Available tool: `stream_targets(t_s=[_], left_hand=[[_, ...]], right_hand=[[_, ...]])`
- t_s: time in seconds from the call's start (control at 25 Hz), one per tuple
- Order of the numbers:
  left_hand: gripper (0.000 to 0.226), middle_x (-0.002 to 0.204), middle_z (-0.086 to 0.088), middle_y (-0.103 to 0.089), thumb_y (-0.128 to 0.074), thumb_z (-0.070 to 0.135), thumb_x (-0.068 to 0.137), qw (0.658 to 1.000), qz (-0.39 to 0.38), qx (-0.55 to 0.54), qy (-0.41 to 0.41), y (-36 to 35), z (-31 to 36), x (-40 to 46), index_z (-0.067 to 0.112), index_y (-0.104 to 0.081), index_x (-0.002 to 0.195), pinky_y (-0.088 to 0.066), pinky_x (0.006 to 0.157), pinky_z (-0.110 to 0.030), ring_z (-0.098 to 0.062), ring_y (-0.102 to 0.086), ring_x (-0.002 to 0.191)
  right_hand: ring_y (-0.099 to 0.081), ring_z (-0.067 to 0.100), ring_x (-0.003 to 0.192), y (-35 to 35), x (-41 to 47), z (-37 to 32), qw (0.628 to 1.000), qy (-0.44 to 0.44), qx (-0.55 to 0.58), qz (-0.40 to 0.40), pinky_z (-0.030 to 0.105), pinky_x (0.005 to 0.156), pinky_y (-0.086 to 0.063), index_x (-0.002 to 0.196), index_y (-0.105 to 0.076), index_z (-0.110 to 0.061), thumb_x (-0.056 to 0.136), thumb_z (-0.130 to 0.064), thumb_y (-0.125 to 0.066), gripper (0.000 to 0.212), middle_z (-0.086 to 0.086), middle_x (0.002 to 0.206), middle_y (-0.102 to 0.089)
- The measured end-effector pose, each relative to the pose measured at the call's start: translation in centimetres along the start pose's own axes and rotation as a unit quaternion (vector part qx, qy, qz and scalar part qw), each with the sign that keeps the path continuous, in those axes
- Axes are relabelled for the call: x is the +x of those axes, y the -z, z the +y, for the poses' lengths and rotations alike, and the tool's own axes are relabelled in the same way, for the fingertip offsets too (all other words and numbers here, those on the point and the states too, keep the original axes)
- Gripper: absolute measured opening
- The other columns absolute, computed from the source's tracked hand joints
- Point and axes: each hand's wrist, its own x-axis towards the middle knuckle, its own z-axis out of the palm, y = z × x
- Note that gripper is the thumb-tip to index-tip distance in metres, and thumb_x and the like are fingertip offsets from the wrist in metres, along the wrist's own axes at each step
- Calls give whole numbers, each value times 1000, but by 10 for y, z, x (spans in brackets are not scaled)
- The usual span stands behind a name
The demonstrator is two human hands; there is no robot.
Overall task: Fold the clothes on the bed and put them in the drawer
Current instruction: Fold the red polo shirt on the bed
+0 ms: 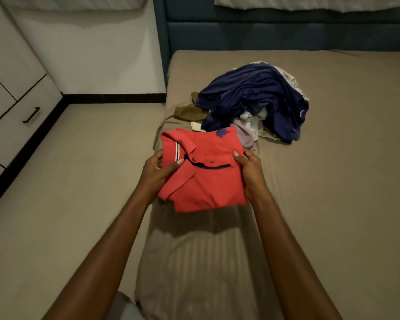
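Both hands hold 1 folded red polo shirt (203, 172) in the air above the bed (333, 181), near its left edge. Left hand (157, 172) grips the shirt's left side: thumb on top, pressed near the collar, other fingers curled under the fabric and mostly hidden. Right hand (248, 168) grips the right side the same way, thumb on top at the edge, fingers wrapped underneath. Neither hand is spread; both are clamped on the cloth. Shirt is folded into a rough square, collar up, dark placket line showing, striped trim on the collar edge, a blue logo at the far corner. It casts a shadow on the beige sheet below, so it is lifted, not resting.

Behind it on the bed lies an unfolded pile of clothes (252, 105): a navy garment (254, 93) on top, a lavender piece (243, 132) and white items under it, an olive-brown piece (187, 112) at the pile's left. Pile is just beyond the shirt, overlap unclear.

Left of the bed, a white cabinet with a drawer (14, 125) and a black handle (31, 115); drawer is closed. Dark blue headboard (286, 35) at the far end.
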Motion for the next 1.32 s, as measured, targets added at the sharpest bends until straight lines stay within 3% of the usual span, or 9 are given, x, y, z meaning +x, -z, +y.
stream_targets(t_s=[0.12, 0.24, 0.36, 0.48, 0.64, 0.8, 1.16, 1.24, 1.32], left_hand=[[69, 112, -2, -77, -89, 44, 74, 996, 25, 65, 50, 22, -20, 25, 23, -64, 134, -61, 84, -37, -19, -75, 99], [77, 91, 1, -77, -80, 69, 61, 965, 126, 217, 71, 35, -54, 26, 24, -67, 123, -62, 78, -41, -17, -74, 83], [48, 103, 3, -74, -79, 47, 81, 922, 220, 318, -39, 28, -59, 21, 24, -63, 120, -58, 81, -41, -19, -70, 93], [42, 134, -6, -62, -66, 31, 93, 876, 151, 416, -190, 1, -48, 40, 20, -59, 133, -48, 102, -44, -29, -53, 127], [60, 166, -12, -28, -40, 54, 101, 859, 11, 492, -138, -31, -67, 68, 27, -42, 155, -19, 123, -53, -31, -18, 155], [66, 167, -13, -27, -23, 59, 101, 830, 5, 543, -127, -37, -93, 65, 26, -38, 157, -18, 124, -56, -30, -18, 156], [77, 169, -12, -21, -12, 62, 95, 829, -7, 551, -93, -44, -83, 65, 26, -34, 159, -10, 125, -55, -29, -11, 158], [78, 167, -14, -24, -11, 59, 93, 830, -1, 554, -72, -48, -77, 67, 24, -38, 157, -10, 123, -58, -31, -14, 157], [69, 154, -21, -45, -24, 52, 93, 812, 36, 575, -94, -57, -70, 71, 17, -56, 144, -22, 117, -65, -40, -33, 149]], right_hand=[[-69, 25, 89, -15, 33, 21, 964, 8, -254, 77, 41, 85, -57, 108, -71, -16, 92, -28, -64, 21, 10, 102, -76], [-66, 38, 100, -13, 31, 41, 831, 41, -536, 145, 42, 80, -50, 115, -62, -15, 92, -31, -59, 28, 15, 109, -69], [-61, 38, 103, -14, 28, 47, 785, 159, -579, 151, 44, 77, -49, 113, -61, -11, 92, -27, -58, 27, 15, 113, -64], [-58, 36, 111, -32, 46, 50, 766, 282, -572, 88, 46, 90, -48, 123, -62, -9, 93, -37, -52, 42, 15, 122, -64], [-38, 34, 146, -56, 55, 81, 730, 255, -635, -4, 50, 118, -32, 149, -48, -16, 101, -54, -34, 62, 17, 158, -42], [-26, 32, 154, -49, 52, 111, 681, 254, -687, -14, 50, 125, -20, 158, -38, -19, 106, -54, -26, 64, 17, 166, -30], [-27, 27, 154, -48, 51, 99, 693, 263, -670, -32, 48, 124, -23, 156, -39, -21, 107, -54, -22, 62, 11, 165, -34], [-37, 24, 147, -45, 57, 88, 732, 274, -624, -24, 45, 117, -32, 148, -48, -23, 107, -50, -29, 54, 6, 158, -45], [-52, 28, 132, -38, 75, 68, 769, 296, -566, 6, 45, 105, -40, 136, -58, -20, 102, -36, -43, 40, 4, 143, -57]])
